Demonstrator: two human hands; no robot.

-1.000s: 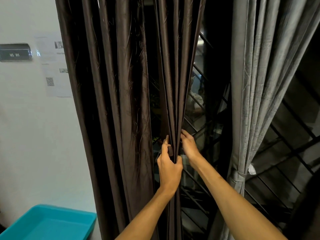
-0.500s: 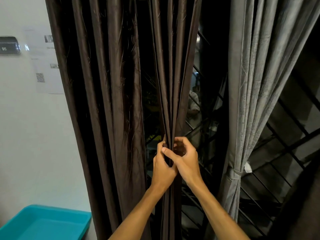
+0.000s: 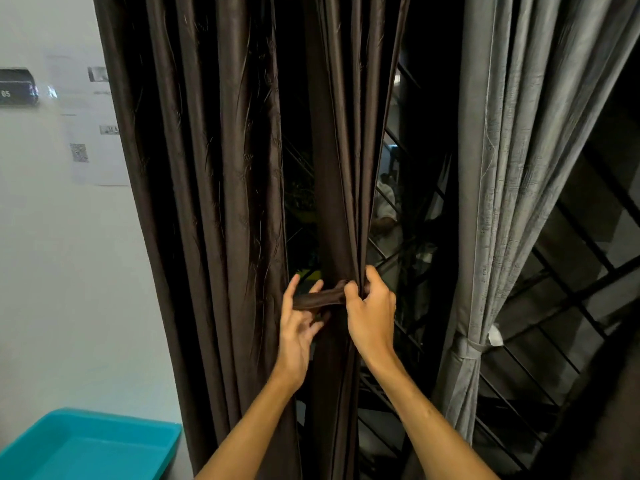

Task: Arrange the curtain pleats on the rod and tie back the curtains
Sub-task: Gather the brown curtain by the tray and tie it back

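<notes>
A narrow bunch of dark brown curtain (image 3: 341,168) hangs straight down in the middle. A matching brown tie-back strip (image 3: 320,297) lies across its front at waist height. My right hand (image 3: 370,315) pinches the strip's right end against the bunch's right edge. My left hand (image 3: 298,322) is at the strip's left end, fingers spread and curled under it. A wider dark brown curtain panel (image 3: 207,202) hangs loose to the left. At the right a grey curtain (image 3: 512,168) is gathered by a grey tie-back (image 3: 467,351).
Behind the curtains is a dark window with a black diagonal metal grille (image 3: 554,306). A white wall (image 3: 62,271) with taped papers and a small dark sign stands on the left. A turquoise plastic bin (image 3: 86,445) sits at the bottom left.
The hands were clasped together on the curtain bunch; now they have drawn apart, with the brown tie-back strip stretched between them across the front of the bunch.
</notes>
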